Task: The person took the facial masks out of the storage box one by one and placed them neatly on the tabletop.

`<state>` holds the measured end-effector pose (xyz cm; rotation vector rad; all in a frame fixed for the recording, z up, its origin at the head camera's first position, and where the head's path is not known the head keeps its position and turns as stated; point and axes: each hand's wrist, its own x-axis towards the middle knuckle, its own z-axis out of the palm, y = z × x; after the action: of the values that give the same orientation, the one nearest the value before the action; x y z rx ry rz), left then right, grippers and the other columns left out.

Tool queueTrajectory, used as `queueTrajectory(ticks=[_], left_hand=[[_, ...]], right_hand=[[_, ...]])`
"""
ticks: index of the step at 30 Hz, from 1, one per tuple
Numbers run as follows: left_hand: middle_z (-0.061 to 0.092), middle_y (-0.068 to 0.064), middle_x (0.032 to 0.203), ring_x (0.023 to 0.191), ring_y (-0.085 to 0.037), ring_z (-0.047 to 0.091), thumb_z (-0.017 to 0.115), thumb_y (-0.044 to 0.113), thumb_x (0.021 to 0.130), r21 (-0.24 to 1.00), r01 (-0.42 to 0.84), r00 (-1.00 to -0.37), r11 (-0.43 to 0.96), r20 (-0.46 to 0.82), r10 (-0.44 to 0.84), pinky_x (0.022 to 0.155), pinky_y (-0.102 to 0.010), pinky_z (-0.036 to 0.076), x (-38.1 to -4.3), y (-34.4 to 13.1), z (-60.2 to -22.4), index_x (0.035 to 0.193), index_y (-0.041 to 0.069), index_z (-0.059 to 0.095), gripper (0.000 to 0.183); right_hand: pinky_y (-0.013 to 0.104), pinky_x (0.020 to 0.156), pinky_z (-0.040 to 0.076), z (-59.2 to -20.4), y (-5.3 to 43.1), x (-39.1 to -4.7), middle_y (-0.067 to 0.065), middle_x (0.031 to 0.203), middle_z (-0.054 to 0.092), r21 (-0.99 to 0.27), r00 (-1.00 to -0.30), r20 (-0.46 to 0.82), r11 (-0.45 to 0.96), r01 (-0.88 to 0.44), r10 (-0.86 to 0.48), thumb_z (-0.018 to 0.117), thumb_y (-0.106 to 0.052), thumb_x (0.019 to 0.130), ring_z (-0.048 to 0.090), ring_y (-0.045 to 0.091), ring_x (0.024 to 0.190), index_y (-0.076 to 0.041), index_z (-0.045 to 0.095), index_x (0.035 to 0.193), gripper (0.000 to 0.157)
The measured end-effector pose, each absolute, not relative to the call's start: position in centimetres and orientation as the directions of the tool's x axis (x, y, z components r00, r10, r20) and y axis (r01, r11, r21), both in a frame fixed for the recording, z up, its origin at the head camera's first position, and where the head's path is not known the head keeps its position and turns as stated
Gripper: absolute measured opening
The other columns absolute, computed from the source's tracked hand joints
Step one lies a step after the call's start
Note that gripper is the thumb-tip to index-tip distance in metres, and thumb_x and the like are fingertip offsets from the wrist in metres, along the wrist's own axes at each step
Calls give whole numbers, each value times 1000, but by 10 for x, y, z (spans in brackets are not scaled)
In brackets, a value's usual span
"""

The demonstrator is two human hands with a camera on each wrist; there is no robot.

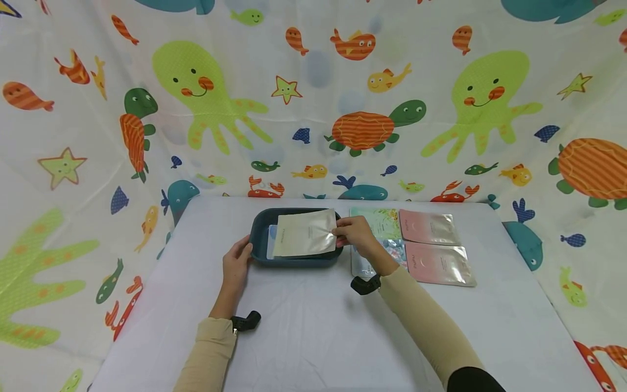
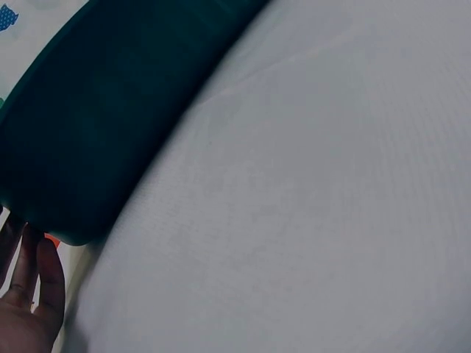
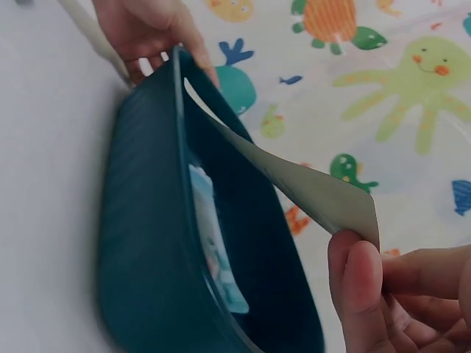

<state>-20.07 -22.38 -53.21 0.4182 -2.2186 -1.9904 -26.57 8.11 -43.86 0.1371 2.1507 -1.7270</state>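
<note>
Brand-type lettering is printed on the cream pouch (image 1: pixel 301 235) at its 9 o'clock side, w/ fine print nr center; too small to be read. Wordmarks also seen on upper pink pkt (image 1: pixel 428 227) and lower pink pkt (image 1: pixel 438 264), not legible for sure.

R hand (image 1: pixel 357 234) is set at tray's 3 o'clock, forearm angled in from approx 5; pouch edge is pinched btwn thumb & fingers. L hand (image 1: pixel 237 260) is placed at tray's 8–9 o'clock, forearm from approx 7; end of the dark teal tray (image 1: pixel 294 263) is gripped.

Pouch: flat, matte cream, shiny/crinkled nr the R fingers; held over tray, its 3 o'clock end raised above rim, far end dipped inside per R wrist view. Blue-white pkt (image 1: pixel 271 242) is partly covered by it, inside tray. Green pkt (image 1: pixel 374 219) and blue floral pkt (image 1: pixel 360 262) are laid at tray's 3 o'clock, pink ones beyond.
</note>
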Motion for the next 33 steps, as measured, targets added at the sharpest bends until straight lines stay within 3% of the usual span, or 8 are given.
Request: queueTrajectory(ticks=[8,33], left_hand=[[53,-10,143,124,-18,52,52,28,101,988,-110,-954,104,-75,-290,81,-4,47,-200,-224,-533,141,9,50,45],[53,-11,143,119,-15,53,53,28,101,992,-93,-957,88,-64,-284,80,-7,48,-199,-224,-534,141,8,49,45]], right_hand=[[21,57,56,-431,100,-260,5,78,66,-930,-932,-329,226,291,-151,63,-4,92,62,9,55,8,62,120,31],[21,63,57,-421,161,-240,1,81,64,-941,-939,-304,203,270,-162,62,-8,94,62,8,58,9,53,130,40]])
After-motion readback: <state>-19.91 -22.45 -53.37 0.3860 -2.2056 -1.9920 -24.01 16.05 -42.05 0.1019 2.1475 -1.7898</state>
